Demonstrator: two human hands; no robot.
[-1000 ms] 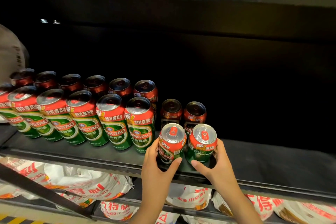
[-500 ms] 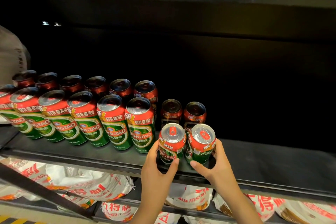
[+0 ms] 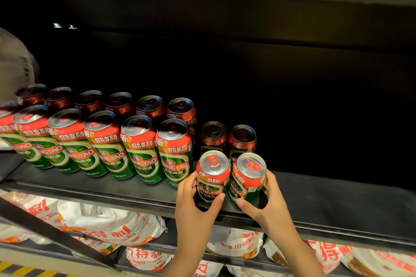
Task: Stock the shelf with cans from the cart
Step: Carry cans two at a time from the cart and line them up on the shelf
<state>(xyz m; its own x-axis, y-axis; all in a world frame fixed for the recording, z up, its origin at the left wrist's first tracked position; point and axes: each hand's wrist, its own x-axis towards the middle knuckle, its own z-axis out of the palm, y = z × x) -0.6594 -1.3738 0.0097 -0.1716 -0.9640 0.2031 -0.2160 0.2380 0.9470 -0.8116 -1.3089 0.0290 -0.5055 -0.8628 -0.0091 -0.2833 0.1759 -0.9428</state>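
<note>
Low in the middle of the frame, the left hand (image 3: 193, 204) holds the left can (image 3: 212, 175), fingers on its left side and thumb curled across the front low down. Just to its right, the right hand (image 3: 267, 202) holds the right can (image 3: 247, 177) the same way, thumb under the front and fingers wrapped round the far side. Each grip is closed round its own can. Both cans stand at the front edge of the black shelf (image 3: 337, 200), close beside each other; the right one leans a little to the right. I cannot tell whether their bases rest fully on the shelf.

Directly behind them stand two small cans (image 3: 227, 137) in shadow. To the left, filling the middle left of the frame, tall cans (image 3: 135, 141) stand in two rows, the front row showing green and red labels. Along the bottom of the frame, on a lower shelf, lie white bags (image 3: 108, 227) with red print.
</note>
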